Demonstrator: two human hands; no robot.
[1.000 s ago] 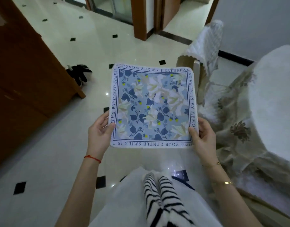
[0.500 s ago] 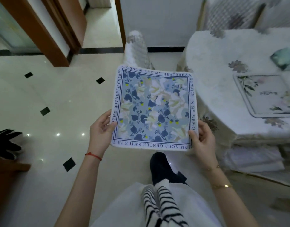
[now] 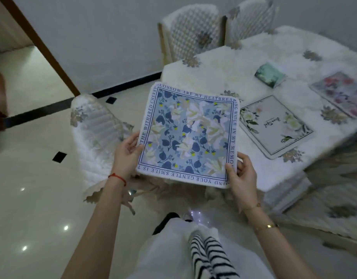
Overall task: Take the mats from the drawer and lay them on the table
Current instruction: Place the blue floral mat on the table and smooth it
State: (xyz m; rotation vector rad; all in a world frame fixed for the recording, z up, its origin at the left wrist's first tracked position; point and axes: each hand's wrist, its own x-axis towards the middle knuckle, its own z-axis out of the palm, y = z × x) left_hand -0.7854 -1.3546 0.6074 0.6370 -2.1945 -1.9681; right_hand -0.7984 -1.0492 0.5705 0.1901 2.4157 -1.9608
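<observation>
White-clothed table, both hands, left, right, gripping blue mat lettered "BLOSSOM ARE MY"

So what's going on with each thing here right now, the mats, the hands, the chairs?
Blue floral mat: held flat in the air, not yet on the table.
Left hand: grips the mat's left edge.
Right hand: grips its near right corner.
White floral mat: lying flat on the table.
Pink floral mat: lying flat, farther right.
Green packet: lying on the table.
Chairs: covered, standing at the table.
</observation>
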